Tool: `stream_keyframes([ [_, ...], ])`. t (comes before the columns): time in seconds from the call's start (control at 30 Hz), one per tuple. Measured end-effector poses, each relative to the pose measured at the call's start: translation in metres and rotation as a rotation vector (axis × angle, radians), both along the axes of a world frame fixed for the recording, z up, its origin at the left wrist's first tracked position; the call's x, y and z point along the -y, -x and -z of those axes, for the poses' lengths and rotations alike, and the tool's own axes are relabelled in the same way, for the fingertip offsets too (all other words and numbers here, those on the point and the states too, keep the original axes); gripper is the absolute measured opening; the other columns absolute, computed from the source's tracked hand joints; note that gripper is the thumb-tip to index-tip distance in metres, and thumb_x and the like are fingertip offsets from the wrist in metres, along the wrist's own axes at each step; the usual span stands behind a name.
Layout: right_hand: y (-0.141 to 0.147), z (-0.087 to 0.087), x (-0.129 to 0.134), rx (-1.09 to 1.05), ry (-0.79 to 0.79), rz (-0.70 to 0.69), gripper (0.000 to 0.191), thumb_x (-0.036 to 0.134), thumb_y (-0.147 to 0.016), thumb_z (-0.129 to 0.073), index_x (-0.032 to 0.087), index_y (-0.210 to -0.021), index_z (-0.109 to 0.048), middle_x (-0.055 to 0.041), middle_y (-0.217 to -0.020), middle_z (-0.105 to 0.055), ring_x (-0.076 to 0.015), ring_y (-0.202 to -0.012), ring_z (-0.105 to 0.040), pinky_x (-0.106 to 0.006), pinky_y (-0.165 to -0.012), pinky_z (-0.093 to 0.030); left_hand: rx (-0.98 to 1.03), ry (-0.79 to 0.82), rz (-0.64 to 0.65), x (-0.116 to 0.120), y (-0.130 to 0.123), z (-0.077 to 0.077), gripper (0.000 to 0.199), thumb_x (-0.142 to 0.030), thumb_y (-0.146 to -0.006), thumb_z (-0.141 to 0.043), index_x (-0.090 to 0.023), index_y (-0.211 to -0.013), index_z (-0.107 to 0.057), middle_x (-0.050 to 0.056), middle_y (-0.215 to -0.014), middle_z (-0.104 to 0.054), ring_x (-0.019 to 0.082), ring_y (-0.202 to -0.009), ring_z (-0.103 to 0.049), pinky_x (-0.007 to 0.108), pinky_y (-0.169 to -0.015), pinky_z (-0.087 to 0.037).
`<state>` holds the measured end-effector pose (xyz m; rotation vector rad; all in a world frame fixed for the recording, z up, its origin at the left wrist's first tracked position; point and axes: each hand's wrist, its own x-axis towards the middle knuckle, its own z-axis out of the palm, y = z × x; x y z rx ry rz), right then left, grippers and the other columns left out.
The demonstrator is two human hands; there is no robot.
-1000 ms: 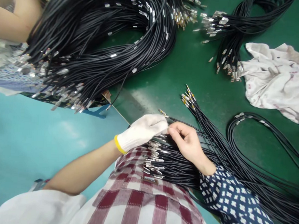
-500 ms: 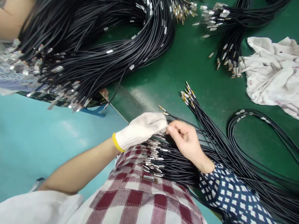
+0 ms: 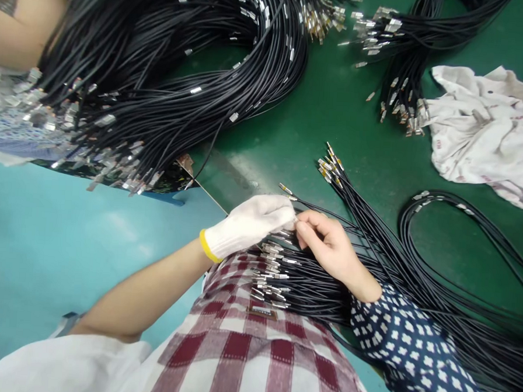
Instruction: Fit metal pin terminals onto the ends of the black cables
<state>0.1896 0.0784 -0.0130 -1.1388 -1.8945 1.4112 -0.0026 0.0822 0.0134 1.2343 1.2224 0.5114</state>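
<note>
My left hand [image 3: 260, 218], in a white knit glove with a yellow cuff, is closed at the table's front edge. Its fingertips meet those of my bare right hand [image 3: 324, 240], which is pinched shut. Whatever lies between the fingertips is too small and covered to make out. Just below both hands, a row of black cables [image 3: 322, 287] with silver metal terminals [image 3: 275, 273] lies against my checked apron [image 3: 245, 347]. Beyond my fingers, a few cable ends with yellow-marked terminals [image 3: 286, 189] point left. A separate bunch of cables [image 3: 353, 204] runs diagonally behind my right hand.
A large heap of black cables [image 3: 196, 108] hangs over the table's left edge, beside another person's arm [image 3: 29, 26]. More cable bundles [image 3: 421, 40] and a crumpled white cloth [image 3: 484, 134] lie on the green table [image 3: 309, 116]. Looped cables [image 3: 404, 221] rest at the right.
Both hands stay together at the fingertips, with only a very slight shift right in the picture. The whole view has moved a little; nothing is visibly let go or picked up.
</note>
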Motion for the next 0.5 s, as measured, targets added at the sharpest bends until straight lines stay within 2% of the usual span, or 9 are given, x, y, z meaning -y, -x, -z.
stream_keyframes([
  [0.1,0.0008,-0.0013,-0.0006,-0.006,0.002,-0.018,0.026,0.026,-0.101,-0.051,0.02,-0.076,-0.059,0.0026,-0.063,-0.065,-0.0131,-0.059,-0.059,-0.028,-0.072,-0.043,0.015,-0.001,0.008,0.0001,0.0004,0.0007,0.027,-0.029,-0.092,-0.046,-0.019,-0.067,-0.045,-0.005,-0.066,-0.042,0.011,-0.063,-0.037,0.025,-0.059,-0.03],
  [0.27,0.003,0.0019,0.0011,0.001,-0.065,0.018,0.027,0.025,-0.099,-0.052,0.019,-0.075,-0.063,0.0037,-0.058,-0.06,-0.0129,-0.055,-0.053,-0.028,-0.071,-0.042,0.05,0.017,0.002,0.0001,-0.0013,0.0003,0.025,-0.027,-0.092,-0.046,-0.018,-0.068,-0.047,-0.006,-0.065,-0.043,0.01,-0.062,-0.037,0.025,-0.059,-0.029],
  [0.5,0.0044,0.0042,0.0016,0.02,-0.006,0.086,0.028,0.028,-0.096,-0.053,0.018,-0.073,-0.065,-0.0008,-0.064,-0.062,-0.0153,-0.061,-0.054,-0.027,-0.058,-0.037,0.046,-0.009,0.087,-0.0057,0.0028,-0.0018,0.029,-0.026,-0.092,-0.046,-0.017,-0.065,-0.047,-0.005,-0.066,-0.043,0.01,-0.064,-0.038,0.025,-0.06,-0.027],
])
